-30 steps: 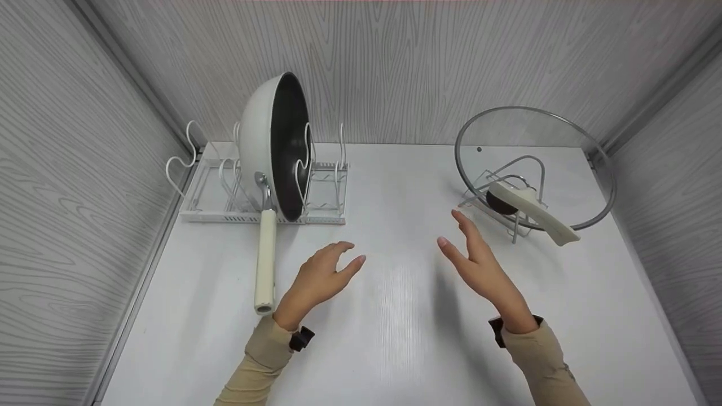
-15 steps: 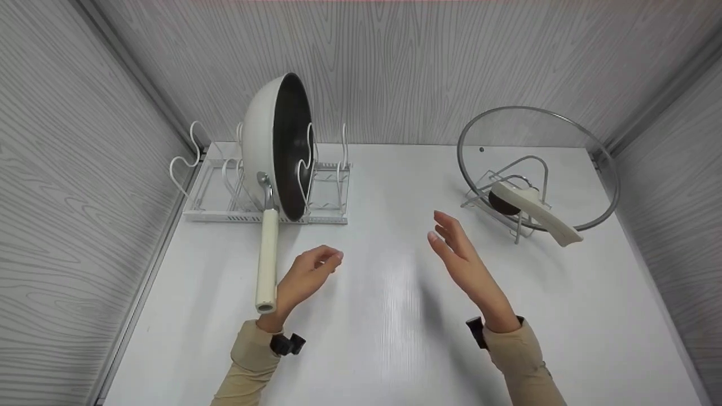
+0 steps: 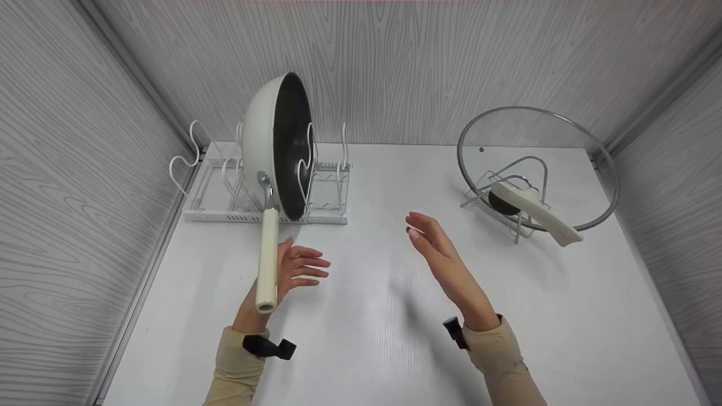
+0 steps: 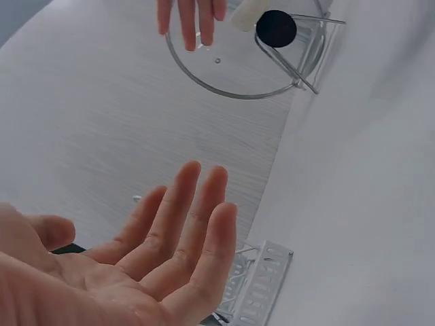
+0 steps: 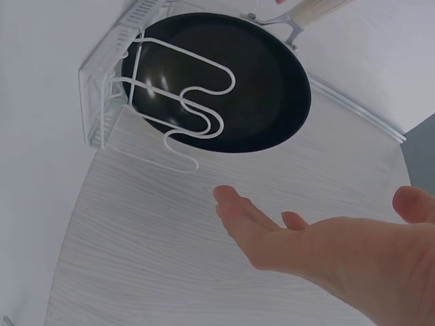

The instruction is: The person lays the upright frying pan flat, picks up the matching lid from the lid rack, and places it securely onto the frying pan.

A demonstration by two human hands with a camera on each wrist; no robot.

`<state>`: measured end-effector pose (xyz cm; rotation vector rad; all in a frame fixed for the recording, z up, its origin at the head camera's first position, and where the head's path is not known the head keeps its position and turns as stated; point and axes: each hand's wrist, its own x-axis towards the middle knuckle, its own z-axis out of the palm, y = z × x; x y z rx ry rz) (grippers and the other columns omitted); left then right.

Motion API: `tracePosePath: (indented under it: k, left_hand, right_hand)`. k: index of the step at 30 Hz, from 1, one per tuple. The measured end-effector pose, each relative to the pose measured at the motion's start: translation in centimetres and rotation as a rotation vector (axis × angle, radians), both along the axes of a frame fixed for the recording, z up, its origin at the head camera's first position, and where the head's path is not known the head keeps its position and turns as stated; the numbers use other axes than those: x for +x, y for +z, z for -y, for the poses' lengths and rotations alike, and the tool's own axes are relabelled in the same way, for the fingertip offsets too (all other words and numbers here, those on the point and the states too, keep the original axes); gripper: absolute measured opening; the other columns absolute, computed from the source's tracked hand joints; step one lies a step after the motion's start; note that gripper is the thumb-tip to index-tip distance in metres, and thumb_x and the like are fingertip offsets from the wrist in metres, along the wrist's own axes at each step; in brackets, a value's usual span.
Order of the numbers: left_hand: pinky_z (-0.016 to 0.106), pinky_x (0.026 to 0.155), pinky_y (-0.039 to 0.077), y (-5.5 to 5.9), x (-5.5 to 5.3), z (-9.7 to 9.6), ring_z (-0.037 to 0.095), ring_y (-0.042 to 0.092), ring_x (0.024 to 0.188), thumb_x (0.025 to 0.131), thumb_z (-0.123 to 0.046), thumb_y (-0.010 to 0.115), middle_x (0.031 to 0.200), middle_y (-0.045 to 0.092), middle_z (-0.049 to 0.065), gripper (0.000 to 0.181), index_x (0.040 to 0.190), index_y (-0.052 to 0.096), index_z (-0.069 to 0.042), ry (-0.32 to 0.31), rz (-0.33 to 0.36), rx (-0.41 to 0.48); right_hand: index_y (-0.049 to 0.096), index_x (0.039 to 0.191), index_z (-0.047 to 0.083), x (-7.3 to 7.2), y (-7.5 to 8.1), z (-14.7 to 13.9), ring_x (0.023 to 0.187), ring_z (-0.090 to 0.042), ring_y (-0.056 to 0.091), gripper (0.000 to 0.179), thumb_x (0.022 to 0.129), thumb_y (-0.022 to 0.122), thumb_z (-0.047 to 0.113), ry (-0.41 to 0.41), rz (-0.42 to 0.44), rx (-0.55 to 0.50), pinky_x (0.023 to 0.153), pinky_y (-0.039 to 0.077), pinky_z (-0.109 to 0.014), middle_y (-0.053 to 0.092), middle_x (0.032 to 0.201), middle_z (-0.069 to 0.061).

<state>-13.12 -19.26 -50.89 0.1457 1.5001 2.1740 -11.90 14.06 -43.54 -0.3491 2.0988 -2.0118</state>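
Note:
A white frying pan with a dark inside stands on its side in a white wire rack, its cream handle pointing toward me. My left hand is just right of that handle, which overlaps part of it in the head view. The left wrist view shows this hand with fingers extended and nothing in the palm. My right hand is over the middle of the table, fingers loosely bent. It holds nothing in the right wrist view either, where the pan appears beyond the fingertips.
At the right, a glass lid with a grey rim leans on a wire stand. Its cream knob faces me. Wood-patterned panels enclose the white table at the back and both sides.
My left hand has moved left toward the pan handle and turned, its fingers spreading. My right hand has drifted left, away from the lid. Pan, rack and lid stay put.

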Motion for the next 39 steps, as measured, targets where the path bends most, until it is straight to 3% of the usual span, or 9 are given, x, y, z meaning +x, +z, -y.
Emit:
tracePosePath:
  k: [2,4,6,9,13,17,28,34,39]
  left_hand:
    - [0.045,0.094,0.053,-0.8,-0.3,1.1,0.038,0.064,0.113,0.108,-0.045,0.016,0.124,0.065,0.020,0.067,0.128,0.057,0.005,-0.098,0.006,0.168]
    - [0.047,0.096,0.052,-1.0,-0.3,1.8,0.039,0.062,0.115,0.108,-0.047,0.015,0.126,0.063,0.022,0.070,0.129,0.056,0.004,-0.141,0.021,0.259]
    - [0.046,0.095,0.052,-0.6,0.1,2.1,0.037,0.064,0.113,0.106,-0.052,0.024,0.125,0.063,0.022,0.068,0.129,0.056,0.004,-0.088,0.025,0.244]
    - [0.045,0.091,0.054,0.9,1.2,2.0,0.036,0.067,0.106,0.101,-0.057,0.039,0.121,0.065,0.022,0.070,0.126,0.056,0.006,0.084,0.059,0.116]
    - [0.044,0.088,0.055,2.6,1.8,2.0,0.036,0.068,0.102,0.104,-0.053,0.033,0.117,0.066,0.023,0.069,0.125,0.054,0.008,0.217,0.111,0.039]
    - [0.043,0.086,0.055,3.5,1.6,2.4,0.035,0.068,0.099,0.106,-0.045,0.021,0.112,0.068,0.022,0.064,0.119,0.058,0.005,0.244,0.136,0.074]
    - [0.042,0.085,0.056,4.5,1.6,3.1,0.034,0.069,0.095,0.105,-0.041,0.020,0.110,0.068,0.022,0.062,0.122,0.054,0.007,0.306,0.134,0.112]
    - [0.041,0.090,0.054,4.8,1.3,3.1,0.034,0.068,0.097,0.106,-0.042,0.017,0.112,0.067,0.021,0.066,0.133,0.044,0.012,0.307,0.151,0.159]
    - [0.042,0.096,0.050,5.3,1.2,3.3,0.034,0.067,0.098,0.107,-0.042,0.017,0.113,0.067,0.021,0.064,0.127,0.054,0.007,0.294,0.172,0.240]
  right_hand:
    - [0.033,0.149,0.006,0.1,0.0,0.4,0.141,-0.025,0.036,0.051,0.105,0.047,0.028,0.007,0.010,-0.025,0.117,0.023,-0.047,0.037,0.152,-0.012]
    - [0.034,0.148,0.004,0.1,0.1,0.8,0.141,-0.026,0.037,0.051,0.105,0.047,0.027,0.020,0.021,-0.055,0.118,0.021,-0.047,0.039,0.150,-0.013]
    - [0.034,0.148,0.004,0.2,0.1,1.3,0.140,-0.027,0.038,0.050,0.105,0.046,0.027,0.038,0.033,-0.075,0.118,0.021,-0.047,0.040,0.150,-0.014]
    - [0.034,0.147,0.002,0.3,0.1,2.1,0.140,-0.028,0.039,0.050,0.105,0.045,0.026,0.068,0.048,-0.111,0.119,0.021,-0.047,0.040,0.149,-0.015]
    - [0.032,0.146,0.000,0.3,0.0,3.0,0.141,-0.030,0.038,0.050,0.105,0.044,0.025,0.095,0.070,-0.153,0.118,0.022,-0.045,0.039,0.149,-0.018]
    - [0.033,0.146,0.000,0.3,0.0,3.9,0.140,-0.031,0.039,0.050,0.105,0.045,0.027,0.102,0.098,-0.177,0.118,0.022,-0.044,0.041,0.148,-0.018]
    - [0.039,0.138,-0.003,0.7,-0.5,7.8,0.132,-0.034,0.049,0.043,0.104,0.045,0.022,0.096,0.185,-0.345,0.115,0.028,-0.047,0.050,0.140,-0.025]
    - [0.041,0.136,-0.004,1.1,-0.8,9.9,0.128,-0.033,0.054,0.042,0.104,0.046,0.023,0.109,0.262,-0.416,0.113,0.033,-0.045,0.056,0.135,-0.023]
    - [0.041,0.137,-0.006,1.7,-0.9,11.3,0.126,-0.032,0.056,0.044,0.104,0.045,0.023,0.153,0.331,-0.451,0.111,0.037,-0.043,0.058,0.134,-0.023]
